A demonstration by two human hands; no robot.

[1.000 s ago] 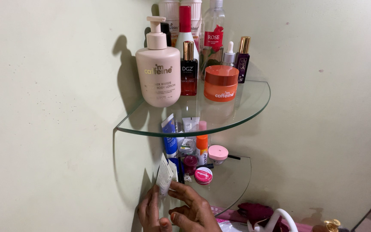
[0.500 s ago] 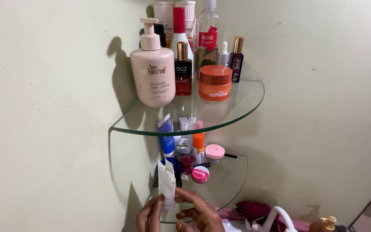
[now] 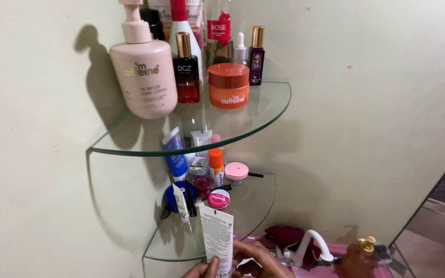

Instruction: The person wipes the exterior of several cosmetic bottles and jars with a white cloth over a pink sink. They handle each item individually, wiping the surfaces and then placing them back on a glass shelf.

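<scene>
Both hands sit at the very bottom edge of the view, low in front of the lower glass corner shelf (image 3: 256, 216). The left hand (image 3: 202, 270) pinches the bottom of a flat white sachet with fine print on its back (image 3: 217, 238), fingers closed onto it; the right hand (image 3: 263, 260) is curled in beside it, fingertips touching the sachet's right edge, so it looks clamped on the packet too, though most of that hand is cut off. The sachet stands upright, held in the air just near of the lower shelf's front edge, not resting on the glass.

Up on that lower shelf, a small white tube with a green tip (image 3: 181, 202) leans at the left front, a round blue tin (image 3: 173, 198) just behind it. A pink-lidded flat tin (image 3: 219, 198) lies near the middle, a dark maroon little pot (image 3: 202, 184) behind it, an orange-capped stick (image 3: 215, 166) upright, and a pale pink round jar (image 3: 236, 172) to the right. A blue-and-white tube (image 3: 175, 157) stands at the far left.

The upper glass shelf (image 3: 269, 110) carries a pale pink pump bottle (image 3: 144, 72), a dark red gold-capped bottle (image 3: 186, 69), an orange round jar (image 3: 228, 85) and a small purple bottle (image 3: 256, 56).

Judging by this, the sachet is off the shelf and in hand, unopened as far as can be seen; everything else on both shelves stands untouched. Below right, a white tap (image 3: 310, 246) over a pink basin (image 3: 336, 251).
</scene>
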